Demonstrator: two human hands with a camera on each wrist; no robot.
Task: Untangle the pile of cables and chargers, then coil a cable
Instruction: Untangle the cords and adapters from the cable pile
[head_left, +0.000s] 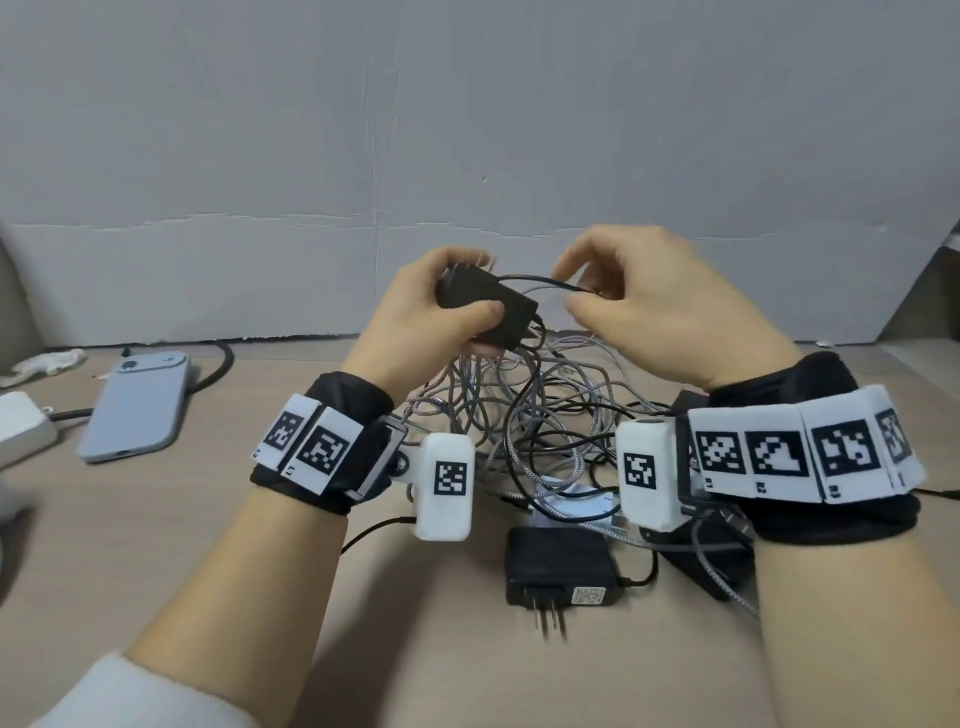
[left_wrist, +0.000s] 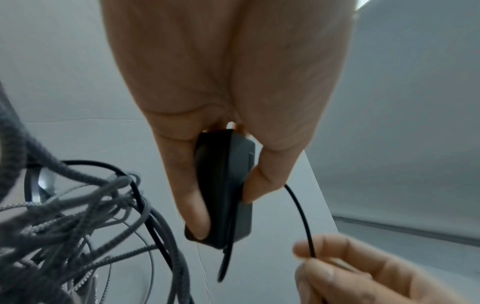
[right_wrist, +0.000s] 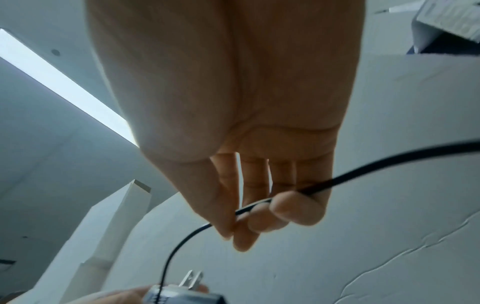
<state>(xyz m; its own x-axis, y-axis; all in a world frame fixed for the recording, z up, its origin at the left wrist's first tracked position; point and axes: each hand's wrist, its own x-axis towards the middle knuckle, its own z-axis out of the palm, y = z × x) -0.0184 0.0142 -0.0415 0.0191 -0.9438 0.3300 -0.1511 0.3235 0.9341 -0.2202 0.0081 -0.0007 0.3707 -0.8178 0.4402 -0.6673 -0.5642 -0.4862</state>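
Observation:
My left hand (head_left: 441, 312) grips a black power adapter (head_left: 485, 306) lifted above the pile; in the left wrist view the adapter (left_wrist: 228, 185) sits between thumb and fingers. Its thin black cable (head_left: 540, 283) runs right to my right hand (head_left: 613, 306), which pinches it between thumb and fingertips; the right wrist view shows the thin black cable (right_wrist: 249, 209) passing through the curled fingers. A tangled pile of grey braided and black cables (head_left: 519, 415) lies on the table below both hands. A second black adapter (head_left: 561, 569) with metal prongs lies nearer me.
A light blue phone (head_left: 137, 405) lies face down at the left, beside a white box (head_left: 21, 431). A thick black cord (head_left: 215, 369) curves behind the phone. A grey board wall (head_left: 467, 156) closes the back. Another dark object (head_left: 711, 561) sits under my right wrist.

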